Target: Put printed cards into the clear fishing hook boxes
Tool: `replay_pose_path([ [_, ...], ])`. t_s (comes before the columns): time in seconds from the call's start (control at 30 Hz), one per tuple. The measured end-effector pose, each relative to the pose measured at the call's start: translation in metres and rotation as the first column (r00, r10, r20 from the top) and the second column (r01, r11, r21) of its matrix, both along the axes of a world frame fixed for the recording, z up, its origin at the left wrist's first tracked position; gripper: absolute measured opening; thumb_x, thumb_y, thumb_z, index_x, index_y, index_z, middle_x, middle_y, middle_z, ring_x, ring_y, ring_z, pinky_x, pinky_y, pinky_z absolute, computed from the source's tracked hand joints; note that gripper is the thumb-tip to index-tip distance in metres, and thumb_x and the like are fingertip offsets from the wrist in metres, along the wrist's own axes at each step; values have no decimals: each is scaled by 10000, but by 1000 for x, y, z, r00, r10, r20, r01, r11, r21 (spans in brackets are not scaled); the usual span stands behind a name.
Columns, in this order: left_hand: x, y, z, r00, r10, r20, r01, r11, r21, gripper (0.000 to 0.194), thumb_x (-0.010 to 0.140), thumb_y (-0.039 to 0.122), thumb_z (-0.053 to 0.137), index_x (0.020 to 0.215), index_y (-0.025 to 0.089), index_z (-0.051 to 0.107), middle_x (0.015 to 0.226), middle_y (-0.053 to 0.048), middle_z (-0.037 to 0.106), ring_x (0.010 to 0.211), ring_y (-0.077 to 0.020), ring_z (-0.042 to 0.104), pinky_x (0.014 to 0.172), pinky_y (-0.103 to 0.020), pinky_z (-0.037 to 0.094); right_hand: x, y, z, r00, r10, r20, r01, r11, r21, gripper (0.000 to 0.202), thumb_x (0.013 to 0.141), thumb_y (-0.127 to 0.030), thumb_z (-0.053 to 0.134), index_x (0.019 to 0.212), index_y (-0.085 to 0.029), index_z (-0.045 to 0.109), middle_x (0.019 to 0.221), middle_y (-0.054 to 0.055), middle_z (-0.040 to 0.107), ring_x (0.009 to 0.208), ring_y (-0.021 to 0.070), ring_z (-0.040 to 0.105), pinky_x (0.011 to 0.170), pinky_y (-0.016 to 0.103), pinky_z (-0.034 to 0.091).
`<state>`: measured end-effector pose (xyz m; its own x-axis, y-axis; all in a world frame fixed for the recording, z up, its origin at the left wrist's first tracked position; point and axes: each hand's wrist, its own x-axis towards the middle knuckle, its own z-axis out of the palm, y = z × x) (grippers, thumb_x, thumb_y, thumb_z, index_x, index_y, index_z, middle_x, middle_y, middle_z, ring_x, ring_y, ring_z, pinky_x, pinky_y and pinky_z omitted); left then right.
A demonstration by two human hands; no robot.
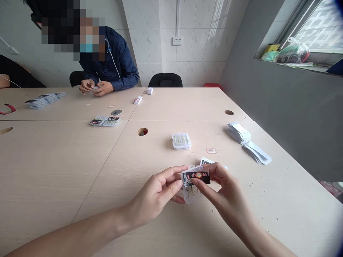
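My left hand (157, 194) grips the left side of a small clear plastic box (189, 198) above the table, its fingers behind and thumb at the edge. Metal hooks show through the lower part of the box. Across its upper part lies a black printed label (198, 175) with a bright burst and reddish characters, its right end reaching past the box. My right hand (223, 185) pinches this label, thumb on its face. Just behind my right fingers, a stack of printed labels (205, 161) lies partly hidden. Farther back sits another clear box of hooks (181, 141).
A small red-bordered sticker (211, 150) and fanned white paper strips (238, 134) lie to the right. Labelled boxes (105, 121) rest left of the cable hole (143, 131). Across the table, a person in a dark blue jacket (122, 60) handles a small item near piled packs (44, 101).
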<state>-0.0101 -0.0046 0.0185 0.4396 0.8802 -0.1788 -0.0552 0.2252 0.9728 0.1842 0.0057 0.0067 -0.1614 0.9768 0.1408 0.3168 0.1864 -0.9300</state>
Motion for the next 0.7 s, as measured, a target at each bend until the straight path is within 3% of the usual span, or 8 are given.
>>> replay_pose_path([
  [0.7, 0, -2, 1, 1000, 1, 7, -1, 1000, -5, 374, 960, 288, 474, 1332, 295, 514, 1079, -33, 668, 1019, -211, 623, 837, -351, 560, -1, 0, 2, 1000, 4, 13, -4, 1000, -11, 147, 847, -348, 644, 842, -227, 560, 828, -2, 665, 771, 157, 623, 752, 330, 497],
])
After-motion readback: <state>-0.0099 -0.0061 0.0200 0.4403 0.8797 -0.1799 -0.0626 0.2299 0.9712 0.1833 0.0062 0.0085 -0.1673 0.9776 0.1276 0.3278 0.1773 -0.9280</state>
